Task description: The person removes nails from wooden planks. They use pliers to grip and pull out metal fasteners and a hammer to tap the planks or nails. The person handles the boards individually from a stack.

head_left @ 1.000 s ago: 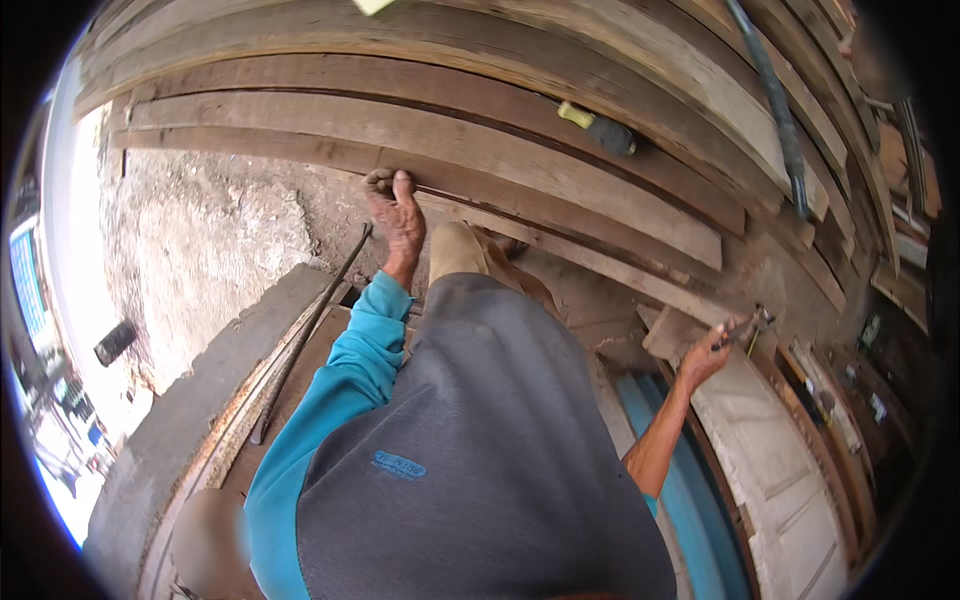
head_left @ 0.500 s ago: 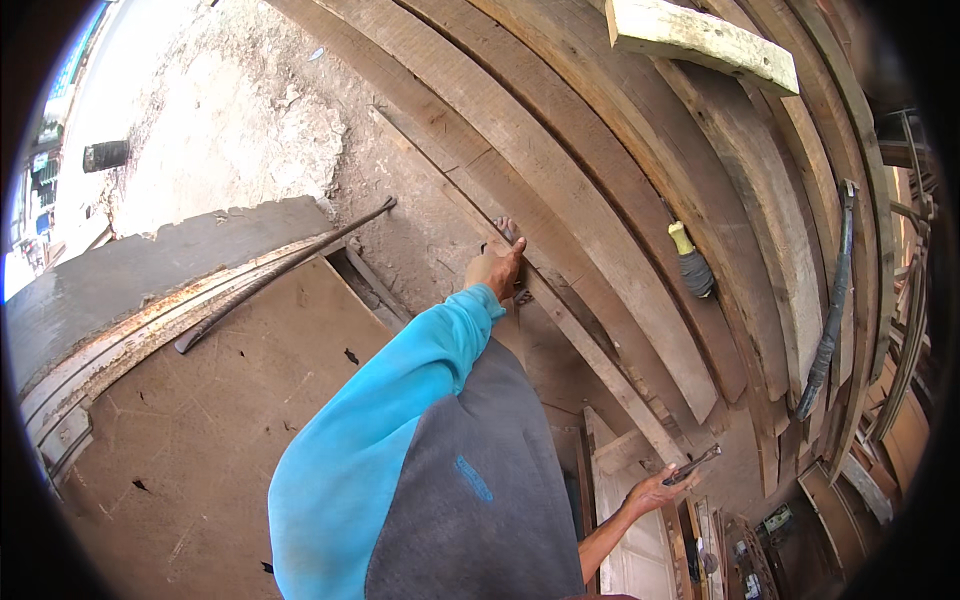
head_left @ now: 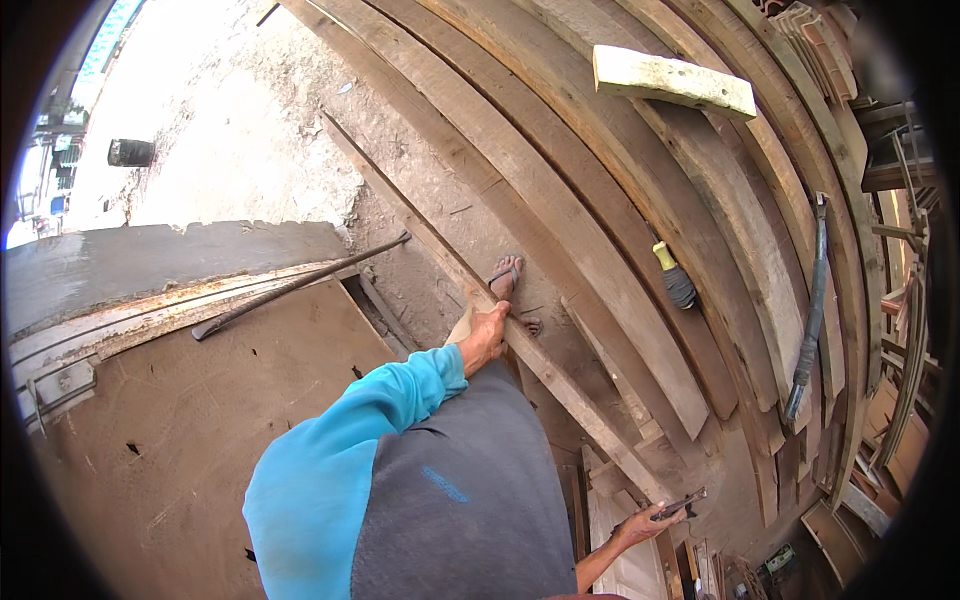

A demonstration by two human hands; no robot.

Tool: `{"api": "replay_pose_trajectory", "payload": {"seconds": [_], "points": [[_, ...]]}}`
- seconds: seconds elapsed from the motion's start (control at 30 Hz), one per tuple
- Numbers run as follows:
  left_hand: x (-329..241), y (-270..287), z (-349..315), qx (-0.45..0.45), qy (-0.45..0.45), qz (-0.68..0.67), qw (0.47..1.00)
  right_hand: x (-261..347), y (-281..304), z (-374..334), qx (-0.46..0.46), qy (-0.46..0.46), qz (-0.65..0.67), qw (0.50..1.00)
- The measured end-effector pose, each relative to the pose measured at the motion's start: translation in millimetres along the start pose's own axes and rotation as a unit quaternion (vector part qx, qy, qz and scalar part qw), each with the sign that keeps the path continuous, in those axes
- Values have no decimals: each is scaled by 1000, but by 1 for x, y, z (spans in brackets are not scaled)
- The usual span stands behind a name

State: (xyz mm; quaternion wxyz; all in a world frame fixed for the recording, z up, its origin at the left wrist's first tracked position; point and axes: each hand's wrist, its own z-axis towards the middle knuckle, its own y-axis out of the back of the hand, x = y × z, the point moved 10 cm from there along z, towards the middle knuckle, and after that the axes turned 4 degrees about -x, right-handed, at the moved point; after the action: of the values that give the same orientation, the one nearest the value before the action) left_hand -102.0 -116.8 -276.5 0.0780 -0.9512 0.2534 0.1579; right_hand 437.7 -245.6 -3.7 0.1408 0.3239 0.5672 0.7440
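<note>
My left hand [head_left: 486, 334] is closed round a long, narrow wooden strip [head_left: 571, 394] near its middle. The strip slants from the pale ground at upper left down to my right side. At its lower right end my right hand [head_left: 637, 526] grips dark metal pincers [head_left: 679, 505], whose jaws point away to the right. The pincers lie close beside the strip's end; whether they touch it I cannot tell. My foot in a sandal [head_left: 506, 277] shows just beyond the strip.
Thick wooden planks [head_left: 560, 210] lie in rows on the right. On them rest a pale wood block [head_left: 675, 82], a yellow-handled screwdriver [head_left: 672, 275] and a wrapped metal bar [head_left: 808, 310]. At left a long metal rod [head_left: 300, 286] lies across a brown board [head_left: 210, 420].
The strip and my left hand have shifted nearer to me and leftward, away from the planks. My foot shows more fully. The view has turned slightly; the pincers stay in my right hand.
</note>
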Motion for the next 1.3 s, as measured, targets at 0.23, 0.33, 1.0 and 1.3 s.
{"api": "replay_pose_trajectory", "payload": {"seconds": [0.23, 0.33, 1.0, 1.3], "points": [[-90, -16, -140, 54, -153, 56, 985, -46, 5, -27, -116, -38, 49, 991], [-99, -36, -149, 96, -215, 52, 970, -91, -16, -33, -123, -102, 82, 984], [-74, -95, -92, 320, -136, 215, 913, 5, -4, -106, 2, -357, 476, 804], [-73, -102, -103, 343, -90, 209, 911, 91, -18, -165, 231, -384, 465, 763]]}}
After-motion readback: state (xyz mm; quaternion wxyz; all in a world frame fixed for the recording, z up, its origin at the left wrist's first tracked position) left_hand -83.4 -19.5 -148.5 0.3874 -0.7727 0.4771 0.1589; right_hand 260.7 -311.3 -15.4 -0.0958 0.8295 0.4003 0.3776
